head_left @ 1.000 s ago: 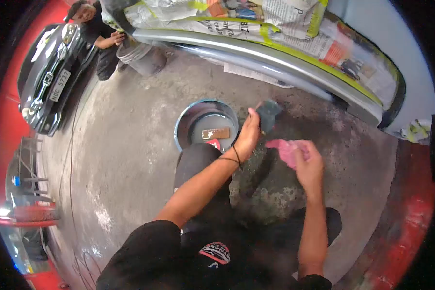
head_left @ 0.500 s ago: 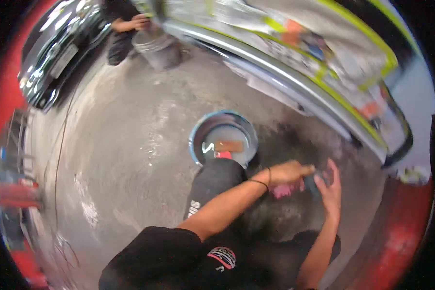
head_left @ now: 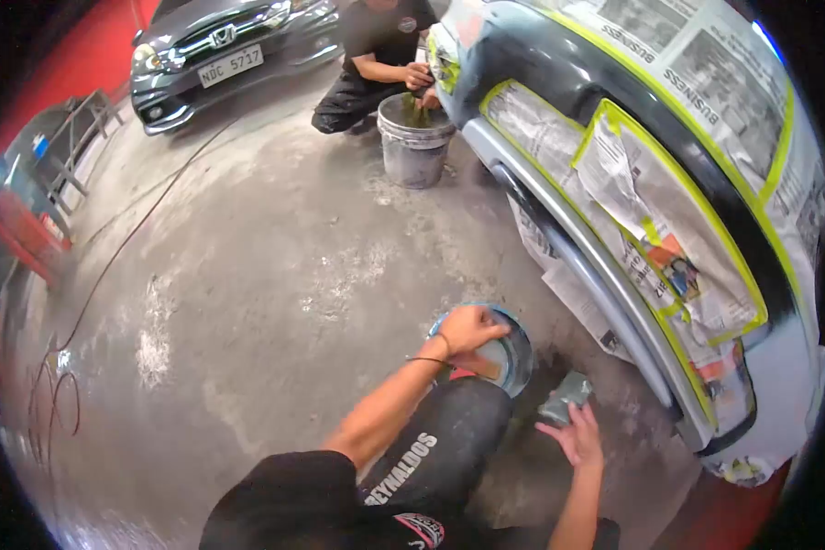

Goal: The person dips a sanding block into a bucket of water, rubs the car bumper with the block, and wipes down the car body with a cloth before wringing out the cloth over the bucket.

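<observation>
Well, nearest is the dark trouser leg with white lettering (head_left: 422,458), its knee hiding part of the basin's near side. The right hand (head_left: 577,420) pinches the lower edge of a flat grey-green rectangular sheet (head_left: 566,399) – sandpaper, by its look – above the grey concrete floor (head_left: 247,321), just right of the basin. The sheet should be light, thin and easily bent, perhaps slippery if wet; thumb and fingers along an edge would suit it best. The left hand (head_left: 470,330), apart from the right, has its fingers pointing into the round, blue-rimmed basin (head_left: 528,359); whether it grips anything I cannot tell. A brown rectangular block (head_left: 489,368) in the basin looks firmer, best taken by its long sides, though the hand and wall crowd it.

Beyond, a silver-grey curved trim strip (head_left: 582,243) bounds the right side, below newspaper masking edged with lime tape (head_left: 665,225). Farther off, a person in black (head_left: 385,60) crouches with hands over a grey plastic bucket (head_left: 415,158) – well clear – before a dark grey car (head_left: 238,46).
</observation>
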